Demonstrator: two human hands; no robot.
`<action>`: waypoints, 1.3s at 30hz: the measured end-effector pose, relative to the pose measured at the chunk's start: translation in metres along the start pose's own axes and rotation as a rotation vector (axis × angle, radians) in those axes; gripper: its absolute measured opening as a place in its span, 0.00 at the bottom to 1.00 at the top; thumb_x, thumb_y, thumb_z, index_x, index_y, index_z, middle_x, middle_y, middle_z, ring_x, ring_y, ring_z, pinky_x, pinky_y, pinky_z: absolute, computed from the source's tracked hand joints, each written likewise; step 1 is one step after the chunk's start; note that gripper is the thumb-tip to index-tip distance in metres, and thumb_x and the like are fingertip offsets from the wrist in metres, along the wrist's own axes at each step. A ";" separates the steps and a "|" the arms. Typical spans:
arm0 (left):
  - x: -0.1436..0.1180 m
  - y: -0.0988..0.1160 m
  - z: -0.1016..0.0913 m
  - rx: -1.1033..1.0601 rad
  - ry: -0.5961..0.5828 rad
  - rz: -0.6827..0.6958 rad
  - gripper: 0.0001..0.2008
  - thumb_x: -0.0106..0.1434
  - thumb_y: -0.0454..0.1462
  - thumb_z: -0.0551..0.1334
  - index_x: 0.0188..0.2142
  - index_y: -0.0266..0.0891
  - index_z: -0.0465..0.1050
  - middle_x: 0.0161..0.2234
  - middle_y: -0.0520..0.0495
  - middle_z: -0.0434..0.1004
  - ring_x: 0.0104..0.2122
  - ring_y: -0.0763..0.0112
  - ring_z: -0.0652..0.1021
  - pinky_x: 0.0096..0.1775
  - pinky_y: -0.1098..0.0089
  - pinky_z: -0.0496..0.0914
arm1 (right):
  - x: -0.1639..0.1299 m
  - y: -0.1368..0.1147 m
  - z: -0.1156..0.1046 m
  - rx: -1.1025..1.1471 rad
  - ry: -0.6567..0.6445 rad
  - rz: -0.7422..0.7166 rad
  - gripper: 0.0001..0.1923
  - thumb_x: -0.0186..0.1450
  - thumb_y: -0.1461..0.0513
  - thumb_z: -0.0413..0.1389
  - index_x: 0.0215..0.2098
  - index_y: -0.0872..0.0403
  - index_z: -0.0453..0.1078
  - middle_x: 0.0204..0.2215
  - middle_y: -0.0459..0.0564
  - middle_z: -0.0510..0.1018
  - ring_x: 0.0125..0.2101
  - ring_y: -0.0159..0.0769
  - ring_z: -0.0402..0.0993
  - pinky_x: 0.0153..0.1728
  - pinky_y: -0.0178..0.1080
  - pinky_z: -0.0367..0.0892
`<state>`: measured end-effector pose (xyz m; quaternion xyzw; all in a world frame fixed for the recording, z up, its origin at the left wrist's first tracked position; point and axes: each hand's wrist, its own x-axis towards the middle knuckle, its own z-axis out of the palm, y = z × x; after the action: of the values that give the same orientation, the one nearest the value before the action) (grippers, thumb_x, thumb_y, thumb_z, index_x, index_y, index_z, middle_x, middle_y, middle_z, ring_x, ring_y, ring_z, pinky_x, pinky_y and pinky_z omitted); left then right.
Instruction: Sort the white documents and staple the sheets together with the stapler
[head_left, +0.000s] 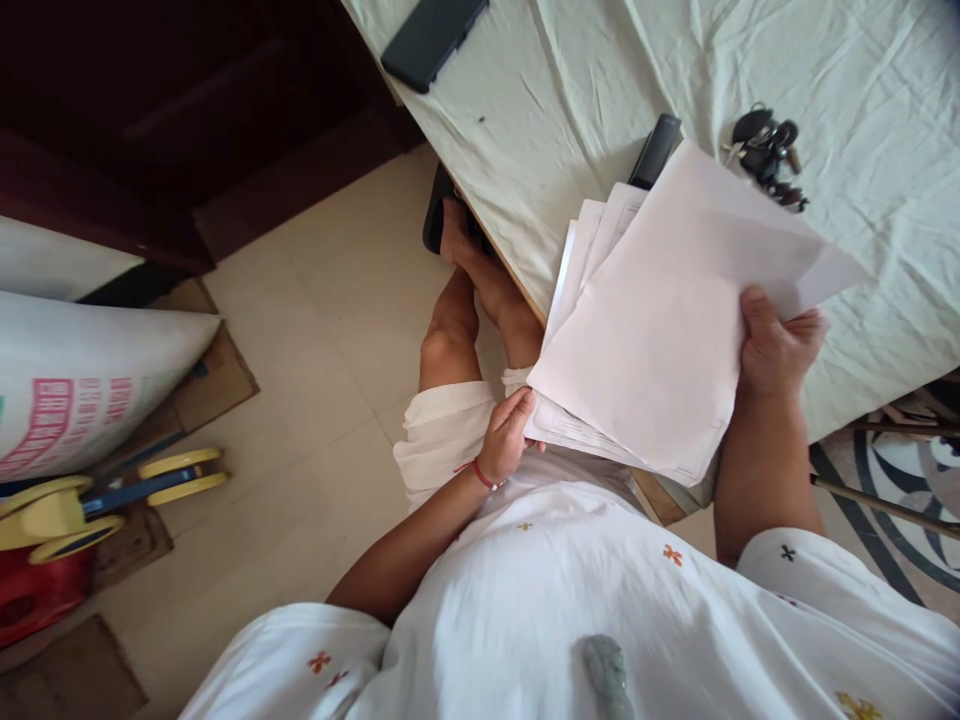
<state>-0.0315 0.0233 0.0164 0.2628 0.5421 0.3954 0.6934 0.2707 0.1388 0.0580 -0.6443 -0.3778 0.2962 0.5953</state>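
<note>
A fanned stack of paper sheets [592,235] rests partly on the bed or table edge and partly over my lap. My left hand [510,435] grips the near left corner of the stack, thumb on top. Over the stack lies a blank white sheet [652,320], its far right part curling up. My right hand [780,340] pinches this sheet at its right edge, thumb on the upper face and the other fingers partly hidden behind. Just beyond the papers, a black oblong object [655,150] is partly covered by them.
A bunch of keys [766,150] lies on the pale cloth [885,140] beyond my right hand. A dark flat case [433,40] sits near the cloth's far left edge. At left are a printed white sack [90,390] and a yellow-wheeled toy [112,505] on the tiled floor [315,330].
</note>
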 end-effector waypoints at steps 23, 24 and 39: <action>0.000 0.000 -0.001 0.172 -0.100 0.084 0.27 0.70 0.60 0.60 0.29 0.40 0.68 0.17 0.54 0.69 0.15 0.72 0.73 0.17 0.72 0.61 | 0.013 0.013 -0.020 -0.393 0.023 -0.247 0.19 0.68 0.50 0.60 0.24 0.50 0.64 0.25 0.44 0.70 0.35 0.43 0.80 0.31 0.45 0.77; 0.000 0.000 -0.001 0.176 -0.095 0.081 0.27 0.70 0.60 0.60 0.29 0.40 0.68 0.17 0.54 0.69 0.15 0.72 0.73 0.17 0.72 0.61 | 0.015 0.013 -0.020 -0.375 0.049 -0.260 0.20 0.67 0.52 0.61 0.23 0.50 0.62 0.24 0.44 0.68 0.33 0.42 0.79 0.30 0.44 0.77; 0.001 0.002 0.003 0.174 -0.041 0.124 0.25 0.71 0.61 0.57 0.39 0.42 0.69 0.20 0.56 0.71 0.16 0.73 0.71 0.19 0.72 0.61 | 0.057 0.056 -0.079 -0.143 0.066 -0.184 0.14 0.70 0.52 0.56 0.42 0.51 0.78 0.46 0.42 0.80 0.62 0.52 0.74 0.44 0.49 0.81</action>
<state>-0.0295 0.0253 0.0183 0.3630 0.5426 0.3835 0.6533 0.3749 0.1434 0.0155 -0.6571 -0.4356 0.1912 0.5848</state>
